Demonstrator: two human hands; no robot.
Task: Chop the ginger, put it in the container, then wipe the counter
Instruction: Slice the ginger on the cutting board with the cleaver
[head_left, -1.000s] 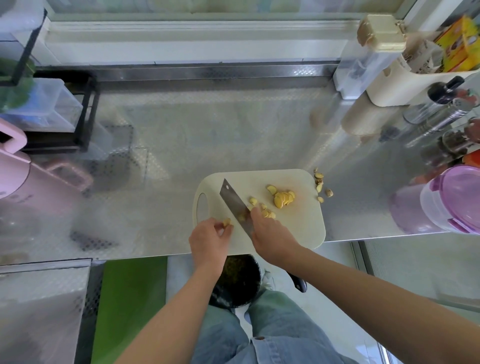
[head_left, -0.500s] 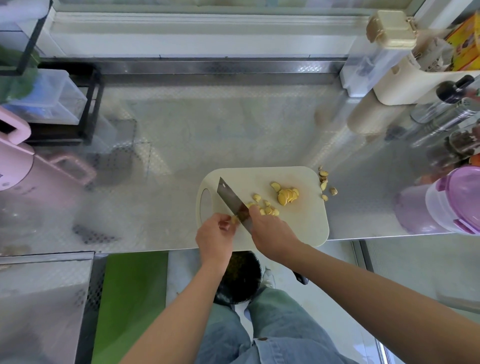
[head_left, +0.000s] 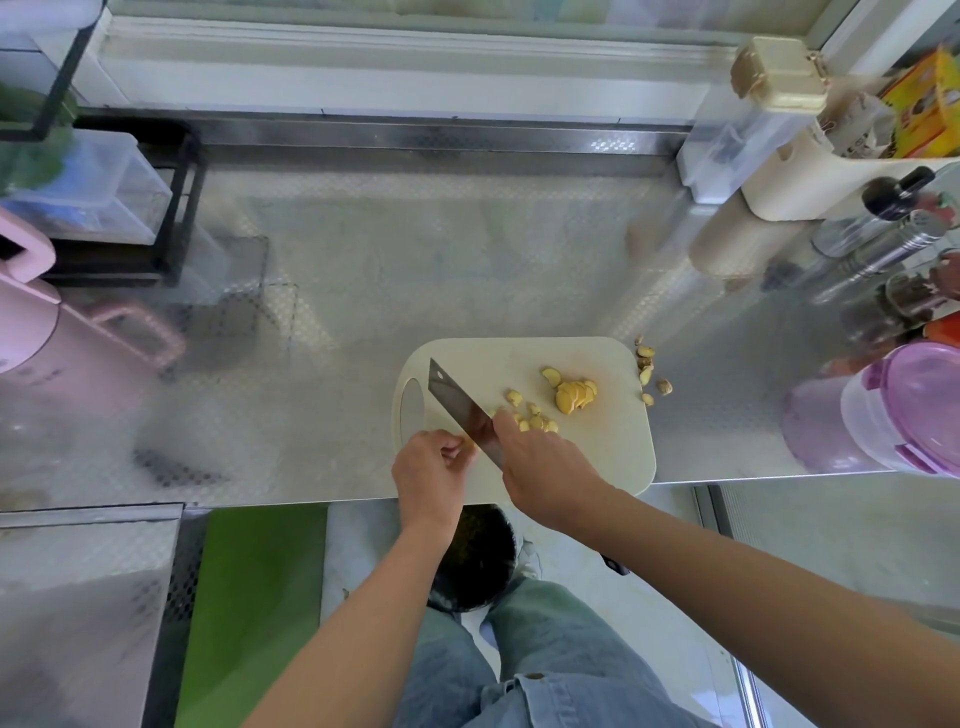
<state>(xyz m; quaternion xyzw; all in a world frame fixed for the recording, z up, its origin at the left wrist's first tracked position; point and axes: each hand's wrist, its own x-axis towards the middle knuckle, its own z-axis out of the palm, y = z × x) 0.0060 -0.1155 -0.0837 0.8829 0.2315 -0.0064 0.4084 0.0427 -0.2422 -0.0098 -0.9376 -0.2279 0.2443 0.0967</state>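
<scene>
Your left hand (head_left: 430, 467) pinches the dwindling ginger (head_left: 469, 445) beside the cleaver (head_left: 457, 405) your right hand (head_left: 543, 460) grips; chopping looks nearly done.

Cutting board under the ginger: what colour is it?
The cutting board is cream, clearest in the head view.

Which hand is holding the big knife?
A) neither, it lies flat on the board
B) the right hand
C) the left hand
B: the right hand grips the knife over the cutting board, while the left hand pinches a ginger piece.
</scene>
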